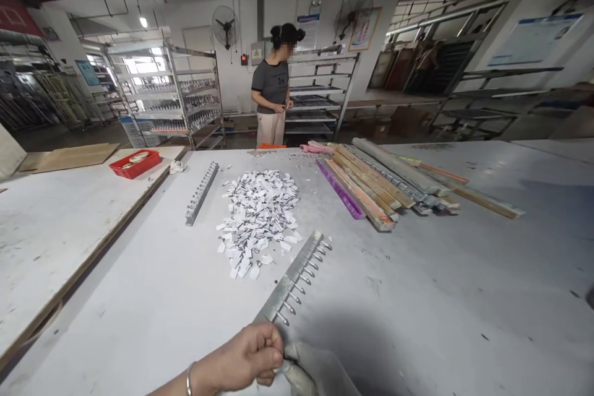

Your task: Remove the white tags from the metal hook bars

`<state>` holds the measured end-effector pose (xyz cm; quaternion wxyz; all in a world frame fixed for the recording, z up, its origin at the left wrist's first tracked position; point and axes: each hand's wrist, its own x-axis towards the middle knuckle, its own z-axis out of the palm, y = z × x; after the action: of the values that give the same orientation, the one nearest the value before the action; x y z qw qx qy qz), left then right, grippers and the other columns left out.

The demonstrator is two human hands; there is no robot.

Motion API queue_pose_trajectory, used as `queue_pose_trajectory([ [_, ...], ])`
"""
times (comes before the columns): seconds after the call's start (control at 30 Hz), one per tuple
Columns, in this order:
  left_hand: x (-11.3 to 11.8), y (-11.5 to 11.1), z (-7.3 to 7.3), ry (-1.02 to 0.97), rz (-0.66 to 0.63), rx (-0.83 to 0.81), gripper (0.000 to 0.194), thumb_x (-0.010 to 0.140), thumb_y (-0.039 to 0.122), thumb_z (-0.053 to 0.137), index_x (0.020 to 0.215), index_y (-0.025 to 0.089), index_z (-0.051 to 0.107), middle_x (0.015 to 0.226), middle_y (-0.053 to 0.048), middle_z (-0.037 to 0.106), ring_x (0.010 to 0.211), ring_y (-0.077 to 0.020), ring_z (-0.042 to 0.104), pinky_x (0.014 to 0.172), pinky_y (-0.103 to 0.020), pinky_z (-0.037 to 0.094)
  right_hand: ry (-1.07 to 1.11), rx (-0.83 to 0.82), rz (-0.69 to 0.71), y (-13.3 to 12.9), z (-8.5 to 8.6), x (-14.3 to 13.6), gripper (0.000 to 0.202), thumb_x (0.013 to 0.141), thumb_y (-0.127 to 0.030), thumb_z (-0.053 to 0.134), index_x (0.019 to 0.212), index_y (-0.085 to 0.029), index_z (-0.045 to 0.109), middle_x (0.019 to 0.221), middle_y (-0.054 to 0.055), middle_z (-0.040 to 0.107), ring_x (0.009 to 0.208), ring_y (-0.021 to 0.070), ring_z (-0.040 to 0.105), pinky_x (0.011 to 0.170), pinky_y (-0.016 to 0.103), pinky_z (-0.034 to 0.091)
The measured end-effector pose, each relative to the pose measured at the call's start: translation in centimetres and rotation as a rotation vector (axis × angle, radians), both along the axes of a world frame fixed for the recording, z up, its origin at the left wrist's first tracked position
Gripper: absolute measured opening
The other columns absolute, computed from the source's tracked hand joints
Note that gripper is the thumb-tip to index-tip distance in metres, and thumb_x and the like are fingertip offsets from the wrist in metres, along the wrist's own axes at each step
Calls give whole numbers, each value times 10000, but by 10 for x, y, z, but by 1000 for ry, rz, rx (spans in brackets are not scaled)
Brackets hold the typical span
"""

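Observation:
A grey metal strip [290, 278] with a row of small metal pegs along its right side slants up and away from my hands. My left hand [253, 356], bare with a bangle at the wrist, is closed at the strip's near end; what its fingertips pinch is hidden. Against it, my right hand [318, 371] in a pale glove has thumb and finger pressed together, on something too small to make out. Beyond lies a heap of small white pieces [262, 210]. Another pegged strip [202, 193] rests left of the heap.
Long wooden and metal bars [371, 179], with a purple one [340, 189], lie at the back right. A red tray [135, 164] sits on the left table. Behind the table stands a person [271, 86] between metal racks [176, 90].

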<state>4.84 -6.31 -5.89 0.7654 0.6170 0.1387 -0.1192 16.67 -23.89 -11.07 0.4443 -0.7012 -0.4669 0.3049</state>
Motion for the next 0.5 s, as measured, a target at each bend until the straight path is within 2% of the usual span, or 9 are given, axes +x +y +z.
queue_pose_trajectory([
  [0.03, -1, -2, 0, 12, 7, -117, 701, 665, 773, 853, 837, 207, 476, 570, 94, 399, 486, -43, 343, 537, -202, 312, 91, 9, 28, 1, 0, 1, 390, 985, -528, 471, 906, -205, 675, 703, 45, 668, 589, 170, 592, 565, 277, 427],
  [0.07, -3, -5, 0, 17, 36, -147, 705, 638, 759, 880, 827, 208, 483, 525, 98, 396, 454, -51, 352, 518, -205, 313, 136, 24, 38, 1, 0, 0, 416, 985, -547, 467, 872, -192, 652, 690, 49, 664, 579, 163, 574, 569, 276, 399],
  [0.1, -4, -7, -1, 9, 86, -73, 686, 652, 755, 871, 815, 199, 503, 512, 86, 415, 458, -58, 371, 520, -205, 312, 115, 39, 23, 1, 2, -2, 443, 998, -552, 450, 816, -184, 616, 669, 47, 651, 574, 155, 551, 584, 282, 369],
  [0.2, -11, -11, -5, -77, 254, 440, 565, 879, 720, 652, 812, 165, 567, 674, 10, 538, 621, -68, 445, 620, -204, 330, -162, 18, -86, 2, 2, -10, 439, 1015, -474, 389, 724, -179, 534, 659, 32, 614, 594, 151, 491, 627, 325, 270],
  [0.27, -15, -11, -11, -154, 272, 695, 495, 993, 623, 499, 821, 166, 578, 797, -12, 565, 724, -76, 463, 713, -205, 360, -274, -44, -121, 5, -3, -15, 441, 1032, -453, 355, 732, -177, 522, 683, 26, 595, 617, 154, 476, 649, 347, 232],
  [0.33, -18, -10, -17, -181, 242, 776, 450, 1033, 557, 435, 833, 179, 572, 842, -10, 579, 756, -81, 485, 750, -205, 384, -291, -77, -130, 8, -10, -20, 449, 1045, -460, 339, 750, -176, 523, 695, 20, 583, 622, 151, 468, 654, 352, 222],
  [0.4, -19, -8, -21, -173, 238, 795, 418, 1039, 532, 457, 827, 189, 564, 815, 9, 577, 727, -76, 493, 714, -191, 394, -282, -66, -152, 9, -16, -26, 440, 1039, -466, 351, 759, -173, 522, 690, 13, 578, 610, 141, 452, 637, 339, 220],
  [0.5, -17, -6, -20, -314, 338, 928, 309, 1019, 457, 590, 846, 201, 564, 777, 48, 556, 679, -54, 498, 651, -153, 404, -272, -12, -209, 11, -17, -31, 417, 1019, -453, 392, 736, -168, 506, 659, 3, 560, 587, 125, 411, 603, 311, 209],
])
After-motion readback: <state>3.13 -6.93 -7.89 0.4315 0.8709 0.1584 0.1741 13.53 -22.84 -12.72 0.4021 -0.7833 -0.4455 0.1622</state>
